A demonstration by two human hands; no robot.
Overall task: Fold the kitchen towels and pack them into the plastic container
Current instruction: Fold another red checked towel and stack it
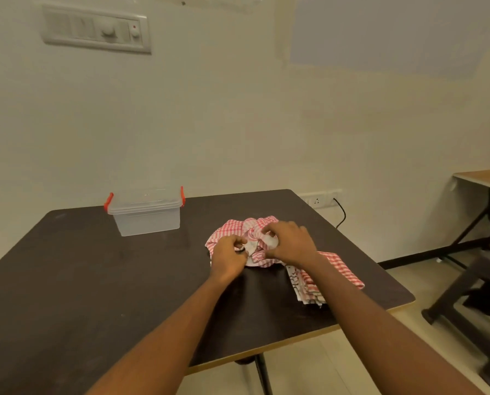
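Observation:
A crumpled red-and-white checked kitchen towel [232, 228] lies bunched on the dark table [95, 280], right of centre. My left hand [228, 256] pinches the cloth at its near left side. My right hand [291, 242] grips the bunched cloth from the right, fingers curled into the folds. A stack of other towels [318, 280], red-checked and white with dark pattern, lies by the table's right edge under my right forearm. The clear plastic container [147, 216] with red latches stands at the back left, its lid on.
The table's right and near edges drop off to a tiled floor. A dark bench [472, 295] and another table [483, 178] stand to the right. A black cable [341, 213] hangs from a wall socket behind the table.

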